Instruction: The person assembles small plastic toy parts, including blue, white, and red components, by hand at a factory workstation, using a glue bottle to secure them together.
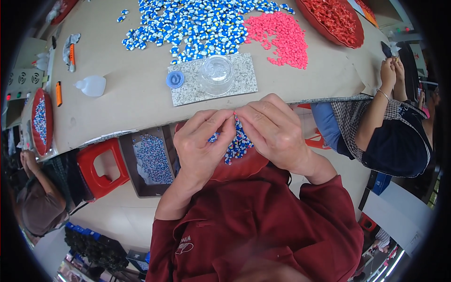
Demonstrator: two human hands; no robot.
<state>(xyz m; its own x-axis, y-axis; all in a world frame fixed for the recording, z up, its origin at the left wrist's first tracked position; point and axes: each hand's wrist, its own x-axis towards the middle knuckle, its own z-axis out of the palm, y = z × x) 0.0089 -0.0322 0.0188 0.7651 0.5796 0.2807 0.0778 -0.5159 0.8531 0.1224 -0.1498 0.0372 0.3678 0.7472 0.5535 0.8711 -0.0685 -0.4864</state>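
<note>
Just past the table's front edge, the fingertips of my left hand (202, 141) and my right hand (275, 134) meet in a pinch. A tiny pink-red piece (235, 113) shows between them; its exact shape is too small to tell. Under my hands a red bowl (242, 169) rests at my lap, holding small blue-and-white pieces (239, 148). My wrists partly cover it. Beyond my fingers, on the table, lies a speckled grey slab (244, 75). It carries a clear round dish (217, 75) and a small blue-rimmed cup (175, 80).
Blue-and-white pieces (188, 28) and pink pieces (286, 40) lie heaped behind the slab. A red tray (359, 40) stands far right. Leftward are a white squeeze bottle (91, 86), an orange lighter-like object (58, 94), a red stool (89, 155) and a bin (136, 185). People sit on both sides.
</note>
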